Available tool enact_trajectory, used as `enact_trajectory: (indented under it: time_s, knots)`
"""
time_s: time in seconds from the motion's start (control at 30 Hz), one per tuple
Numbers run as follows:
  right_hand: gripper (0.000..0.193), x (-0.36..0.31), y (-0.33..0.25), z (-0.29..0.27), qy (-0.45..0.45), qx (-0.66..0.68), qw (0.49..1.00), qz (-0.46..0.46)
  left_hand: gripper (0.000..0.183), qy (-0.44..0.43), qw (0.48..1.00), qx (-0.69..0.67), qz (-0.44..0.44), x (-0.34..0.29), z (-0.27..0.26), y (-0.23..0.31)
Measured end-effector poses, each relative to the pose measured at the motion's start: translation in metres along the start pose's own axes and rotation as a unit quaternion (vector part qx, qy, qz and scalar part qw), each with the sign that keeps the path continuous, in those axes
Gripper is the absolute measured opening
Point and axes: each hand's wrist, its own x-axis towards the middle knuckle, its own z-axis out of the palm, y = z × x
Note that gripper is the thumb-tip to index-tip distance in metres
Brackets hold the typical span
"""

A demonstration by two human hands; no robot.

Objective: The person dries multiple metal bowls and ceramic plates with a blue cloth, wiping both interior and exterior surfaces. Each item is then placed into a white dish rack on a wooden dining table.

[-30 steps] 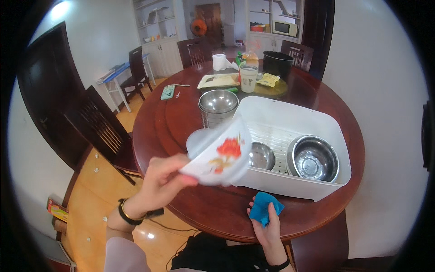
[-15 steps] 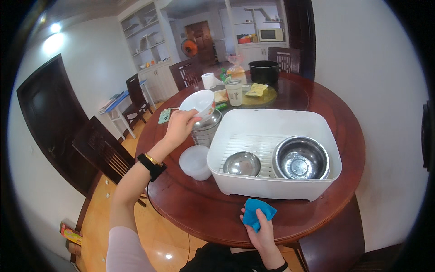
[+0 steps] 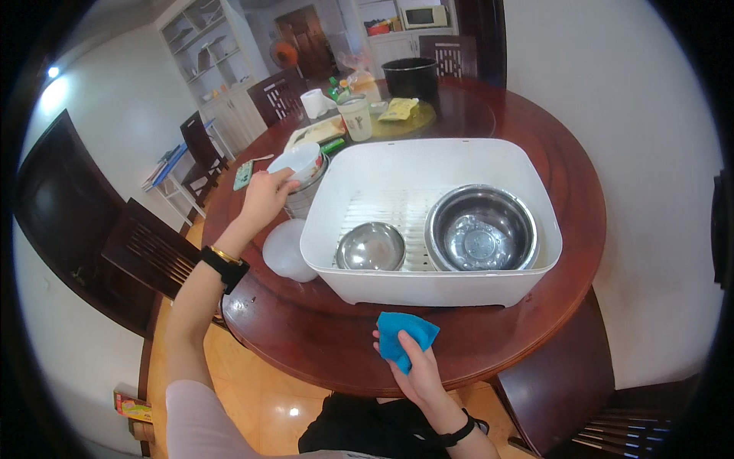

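My left hand (image 3: 264,200) pinches the near rim of a white bowl (image 3: 297,159) with a coloured pattern on its outside. The bowl sits at the top of a stack of metal bowls (image 3: 301,203), left of a white dish basin (image 3: 419,288); whether its full weight rests there I cannot tell. Beside the stack, nearer to me, are rounded translucent plastic containers (image 3: 286,251). Inside the basin, on a slatted rack, lie a small metal bowl (image 3: 372,248) and larger nested metal bowls (image 3: 483,229). My right hand (image 3: 414,373) grips a folded blue cloth (image 3: 399,340) by the table's near edge.
On the round dark wood table (image 3: 566,229), farther back, stand a black pot (image 3: 410,79), a lidded cup (image 3: 355,118), a paper roll (image 3: 314,103) and a yellow packet (image 3: 398,109). A phone (image 3: 243,175) lies at the left. Wooden chairs (image 3: 157,249) surround the table.
My left hand has lowered the white bowl onto the top of the metal stack. My right hand keeps its hold on the cloth. The whole view has shifted somewhat.
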Motion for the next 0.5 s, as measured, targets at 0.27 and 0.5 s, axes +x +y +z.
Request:
enact_trajectory:
  time_s: [0.27,0.5]
  knots:
    - [0.041,0.001,-0.001,-0.002,0.001,-0.017,1.0,0.006,0.026,0.035,0.989,0.051,0.134,0.012,-0.02,0.036]
    - [0.038,0.0,0.002,-0.002,0.007,-0.024,1.0,0.004,0.048,-0.352,0.924,-0.134,0.066,0.011,-0.004,0.096]
